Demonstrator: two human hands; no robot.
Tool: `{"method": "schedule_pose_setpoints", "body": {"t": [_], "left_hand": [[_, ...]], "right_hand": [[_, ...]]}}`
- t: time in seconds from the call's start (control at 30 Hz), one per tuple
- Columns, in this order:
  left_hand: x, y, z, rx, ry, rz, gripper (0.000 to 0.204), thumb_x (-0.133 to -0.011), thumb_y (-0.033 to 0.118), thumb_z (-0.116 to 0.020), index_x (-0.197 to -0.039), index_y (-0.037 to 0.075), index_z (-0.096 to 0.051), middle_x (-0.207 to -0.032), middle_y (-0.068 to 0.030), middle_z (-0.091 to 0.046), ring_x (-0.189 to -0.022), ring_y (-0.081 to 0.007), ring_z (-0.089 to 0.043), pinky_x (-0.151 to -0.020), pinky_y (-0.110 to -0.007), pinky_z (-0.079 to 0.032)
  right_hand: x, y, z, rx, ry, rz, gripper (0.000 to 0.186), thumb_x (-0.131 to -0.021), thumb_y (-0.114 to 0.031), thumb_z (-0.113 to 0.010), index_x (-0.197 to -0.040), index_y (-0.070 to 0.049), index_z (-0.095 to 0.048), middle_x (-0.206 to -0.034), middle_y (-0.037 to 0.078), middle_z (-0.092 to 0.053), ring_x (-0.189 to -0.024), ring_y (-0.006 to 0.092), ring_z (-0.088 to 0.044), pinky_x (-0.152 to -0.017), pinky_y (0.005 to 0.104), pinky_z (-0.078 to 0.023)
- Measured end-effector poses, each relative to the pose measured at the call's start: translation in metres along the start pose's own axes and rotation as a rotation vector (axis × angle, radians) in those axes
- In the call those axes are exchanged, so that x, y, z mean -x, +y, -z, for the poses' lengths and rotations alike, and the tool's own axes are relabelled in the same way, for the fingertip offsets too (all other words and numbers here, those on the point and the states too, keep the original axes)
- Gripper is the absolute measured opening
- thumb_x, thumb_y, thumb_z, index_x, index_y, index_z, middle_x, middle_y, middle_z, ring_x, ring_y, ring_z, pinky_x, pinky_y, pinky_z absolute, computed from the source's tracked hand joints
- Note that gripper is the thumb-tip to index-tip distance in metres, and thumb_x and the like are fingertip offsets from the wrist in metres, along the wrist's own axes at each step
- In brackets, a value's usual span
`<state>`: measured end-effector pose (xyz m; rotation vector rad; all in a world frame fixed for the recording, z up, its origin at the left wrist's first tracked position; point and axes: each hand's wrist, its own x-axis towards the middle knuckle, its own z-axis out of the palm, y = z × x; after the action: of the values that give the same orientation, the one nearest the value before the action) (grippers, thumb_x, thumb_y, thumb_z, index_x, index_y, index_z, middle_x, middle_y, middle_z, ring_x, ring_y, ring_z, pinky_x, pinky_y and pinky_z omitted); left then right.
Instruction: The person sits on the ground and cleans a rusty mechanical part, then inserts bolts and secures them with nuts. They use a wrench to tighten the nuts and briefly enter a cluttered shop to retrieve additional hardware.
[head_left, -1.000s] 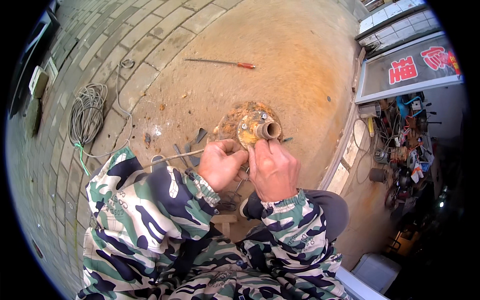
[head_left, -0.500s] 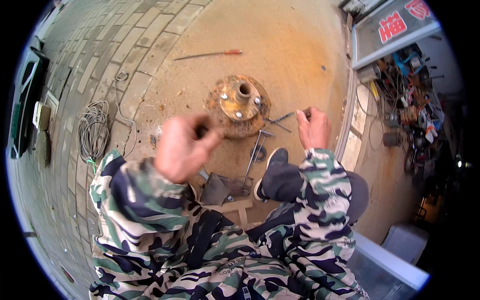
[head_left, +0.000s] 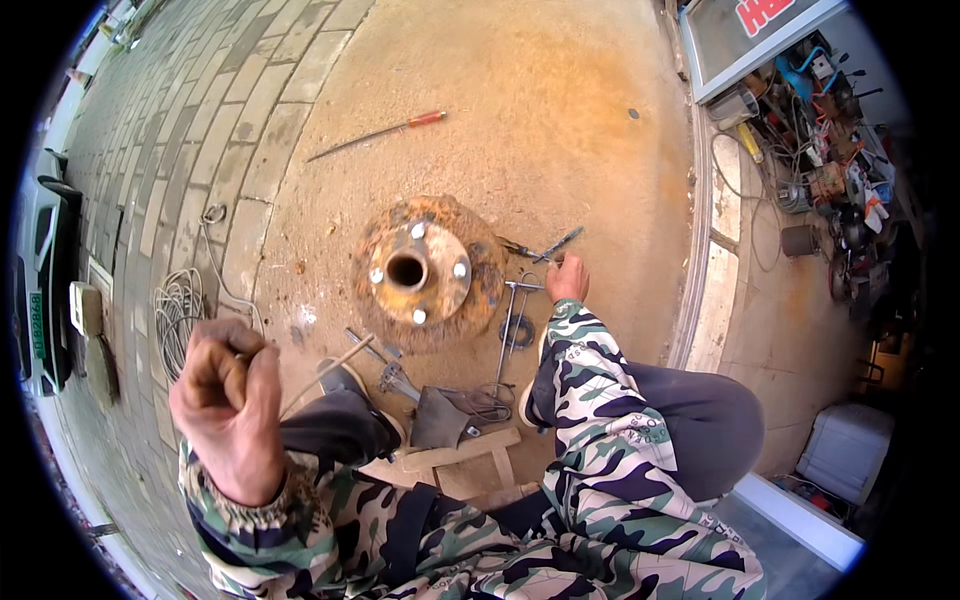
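A rusty brake drum with a hub [head_left: 447, 292] sits on the ground ahead of me, several bolts around its central tube. My left hand [head_left: 228, 405] is raised at the left, its fingers curled in; what they may hold is hidden. My right hand [head_left: 568, 278] reaches low, right of the drum, fingers closed together beside a slim dark tool [head_left: 560, 244]. Next to it lies a T-handled metal rod [head_left: 504, 335] and a dark ring [head_left: 517, 332]. A wooden stick [head_left: 345, 362] slants between my left hand and the drum.
A red-handled screwdriver [head_left: 380, 133] lies beyond the drum. Coiled rope [head_left: 180, 315] rests on paving at left. Near my feet are a dark flat piece [head_left: 437, 418] and a wooden stool or frame [head_left: 462, 450]. Cluttered tools and parts [head_left: 825, 170] fill the doorway side at right.
My left hand has drawn back to the left, away from the drum. My right hand has lowered towards the tools on the ground. The view has shifted, showing the drum more from above.
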<state>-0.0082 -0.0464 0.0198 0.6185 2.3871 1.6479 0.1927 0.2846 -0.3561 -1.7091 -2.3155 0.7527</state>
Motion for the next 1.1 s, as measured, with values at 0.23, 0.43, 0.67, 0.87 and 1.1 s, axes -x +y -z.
{"method": "schedule_pose_setpoints", "body": {"t": [0.23,0.43,0.67,0.87,1.1], "left_hand": [[-0.003,-0.023,0.002,0.066,0.041,0.085,0.019,-0.097,-0.004,-0.058,-0.090,0.011,-0.049,-0.108,-0.0081,-0.062,-0.091,-0.0143,-0.057,-0.085,-0.029,-0.046],[-0.003,-0.008,-0.010,0.066,-0.055,0.032,0.010,-0.097,0.001,-0.061,-0.090,0.007,-0.057,-0.112,-0.0120,-0.064,-0.094,-0.0168,-0.060,-0.087,-0.032,-0.049],[-0.001,0.002,0.000,0.208,0.029,0.132,0.004,-0.097,-0.001,-0.065,-0.094,0.001,-0.064,-0.111,-0.0117,-0.068,-0.094,-0.0153,-0.066,-0.089,-0.031,-0.054],[-0.003,0.000,-0.006,0.355,-0.082,0.048,0.005,-0.095,-0.004,-0.061,-0.093,0.000,-0.062,-0.108,-0.0099,-0.066,-0.096,-0.0158,-0.064,-0.091,-0.031,-0.053],[0.019,0.000,-0.037,0.102,-0.425,-0.017,0.017,-0.092,0.005,-0.069,-0.106,-0.003,-0.068,-0.094,-0.0115,-0.071,-0.088,-0.0172,-0.069,-0.082,-0.031,-0.057]], "right_hand": [[0.016,0.005,-0.025,0.078,-0.247,-0.073,0.035,-0.079,-0.032,-0.081,-0.085,0.002,-0.074,-0.090,0.028,-0.072,-0.089,0.0465,-0.071,-0.078,0.0537,-0.056],[0.069,0.005,-0.053,0.302,-0.397,0.042,0.027,-0.084,-0.027,-0.080,-0.098,-0.005,-0.073,-0.103,0.026,-0.073,-0.099,0.0456,-0.071,-0.081,0.0572,-0.057],[0.088,-0.006,-0.034,0.196,-0.231,0.003,0.040,-0.092,-0.038,-0.065,-0.089,0.002,-0.071,-0.090,0.030,-0.071,-0.089,0.0524,-0.068,-0.078,0.0617,-0.052],[0.063,-0.055,0.078,0.154,0.017,-0.038,0.054,-0.096,-0.047,-0.056,-0.084,0.004,-0.071,-0.083,0.033,-0.068,-0.088,0.0545,-0.067,-0.078,0.0612,-0.051],[0.066,-0.186,0.296,-0.301,-0.133,0.198,0.042,-0.099,-0.030,-0.054,-0.077,0.004,-0.063,-0.066,0.019,-0.065,-0.064,0.0296,-0.070,-0.056,0.0441,-0.057]]}}
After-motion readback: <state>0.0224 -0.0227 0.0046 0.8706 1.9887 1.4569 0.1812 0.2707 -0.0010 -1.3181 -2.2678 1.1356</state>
